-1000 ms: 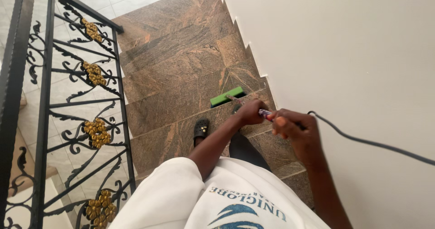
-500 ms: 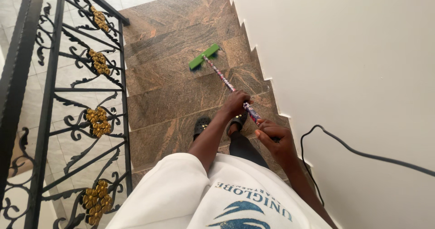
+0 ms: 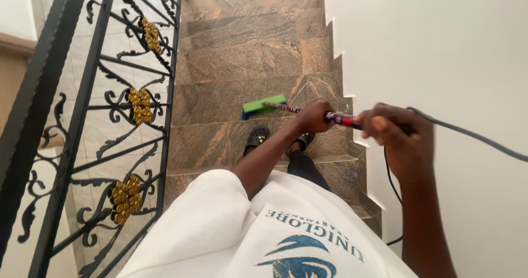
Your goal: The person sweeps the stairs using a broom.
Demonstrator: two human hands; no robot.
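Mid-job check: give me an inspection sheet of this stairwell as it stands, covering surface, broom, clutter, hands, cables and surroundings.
Surface: brown stone stairs leading down; no debris visible.
Job's things: broom with green head over a step just ahead of the feet; patterned handle runs back to both hands.
Clutter: nothing seen.
Grippers: left hand closed on the handle nearer the head; right hand closed on its upper end.
Cables: dark cable runs along the wall by the right hand, and hangs down behind the arm.
Surroundings: black iron railing with gold flowers on the left; plain white wall on the right; black sandals on the step.
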